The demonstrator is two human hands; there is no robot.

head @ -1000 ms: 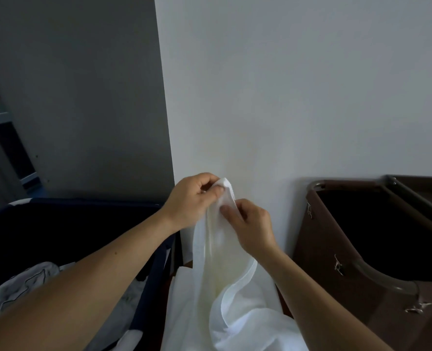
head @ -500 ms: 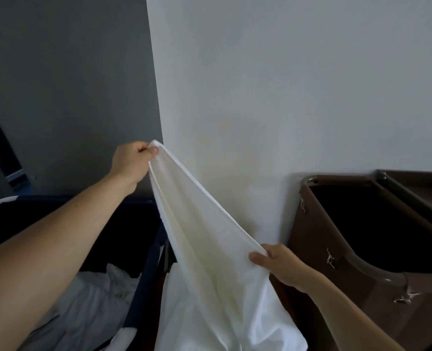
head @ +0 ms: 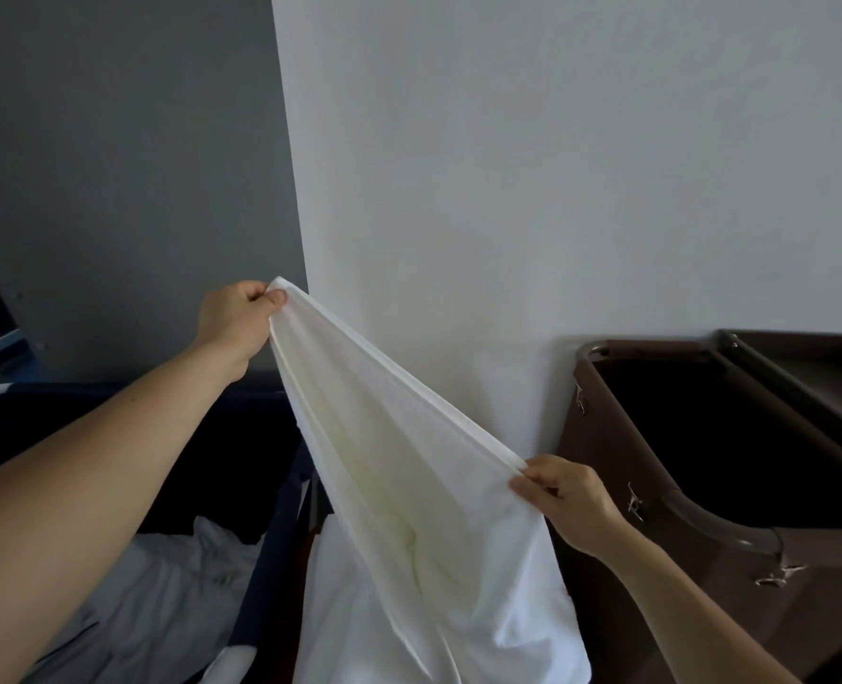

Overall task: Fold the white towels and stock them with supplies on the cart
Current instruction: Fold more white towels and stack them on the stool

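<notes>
Pinching one corner of the white towel [head: 409, 486], the left hand [head: 235, 322] holds it up high on the left. Lower on the right, the right hand [head: 564, 501] pinches the other corner. Its top edge is pulled tight between them, near the brown cart bag [head: 655, 486]

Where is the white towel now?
In the head view, the towel hangs at lower centre, stretched between the left hand and the right hand, with the blue bin to its left and the brown bin to its right.
</notes>
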